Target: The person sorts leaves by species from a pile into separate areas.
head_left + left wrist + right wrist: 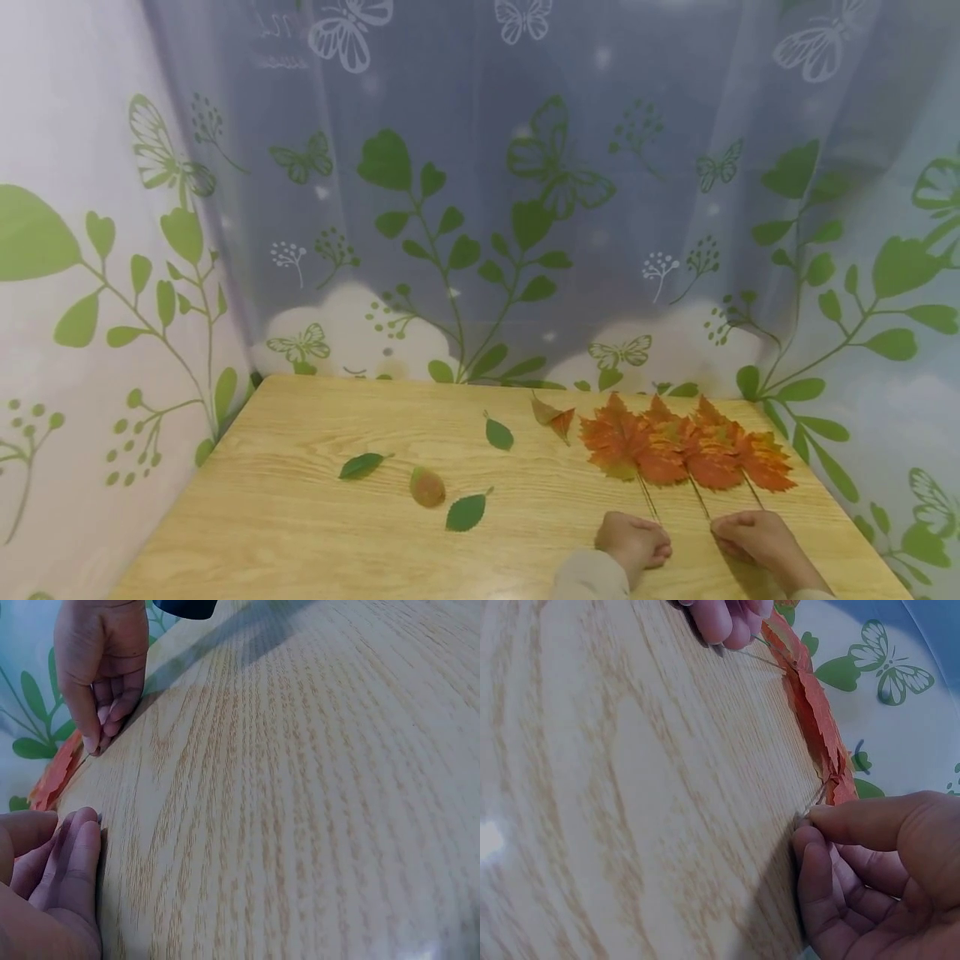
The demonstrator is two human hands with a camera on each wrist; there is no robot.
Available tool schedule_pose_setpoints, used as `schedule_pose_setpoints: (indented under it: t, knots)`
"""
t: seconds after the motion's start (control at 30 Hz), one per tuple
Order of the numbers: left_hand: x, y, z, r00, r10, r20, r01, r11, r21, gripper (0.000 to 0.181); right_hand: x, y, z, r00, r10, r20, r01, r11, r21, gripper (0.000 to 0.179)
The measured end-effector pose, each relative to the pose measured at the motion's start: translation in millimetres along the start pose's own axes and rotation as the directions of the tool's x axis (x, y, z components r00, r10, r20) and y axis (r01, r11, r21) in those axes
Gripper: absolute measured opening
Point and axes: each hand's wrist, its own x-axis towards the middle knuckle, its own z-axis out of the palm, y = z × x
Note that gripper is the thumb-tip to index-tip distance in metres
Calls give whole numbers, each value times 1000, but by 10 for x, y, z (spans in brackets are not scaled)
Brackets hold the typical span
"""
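Firstly, a set of orange leaves, broad, lobed and jagged at the edge, tinged with yellow and green, arranged as an overlapping row at the far right of the table. In the right wrist view they stand up thin and crinkled. Thin dark stems run from the row towards the person: left stem, middle stem, right stem.

Left hand: fingers curled inward, seemingly pinching the left stem, though its fingertips are partly hidden. Right hand: thumb and forefinger closed together on the middle stem, other fingers folded beneath. Pale sleeve on the left arm.

Table: yellowish wood-look top, streaked grain, straight edges.

Loose on the table, left of the row: three green leaves, oval and pointed, with short stalks; one rounded leaf, rust-brown and green, lying among them; one curled leaf, brown and orange, folded to a point, just beside the row.

Backdrop: hanging cloth, blue-grey and white, softly creased, printed with green sprigs, butterflies and white clouds. Writing: pale script at upper left, reversed and illegible.
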Motion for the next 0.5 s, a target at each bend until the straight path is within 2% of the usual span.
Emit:
schedule_pose_setpoints:
  t: [0.3,0.43,0.5]
  knots:
    - [20,-55,-31,999,1,32,-2,1000,14,14,0,16,30,1000,4,24,-5,1000,30,26]
    - [22,-68,-41,1000,1,29,-2,1000,21,14,15,17,50,1000,14,21,-15,1000,11,27]
    - [23,-68,-57,999,2,48,-3,1000,17,14,16,20,62,1000,14,20,-15,1000,4,27]
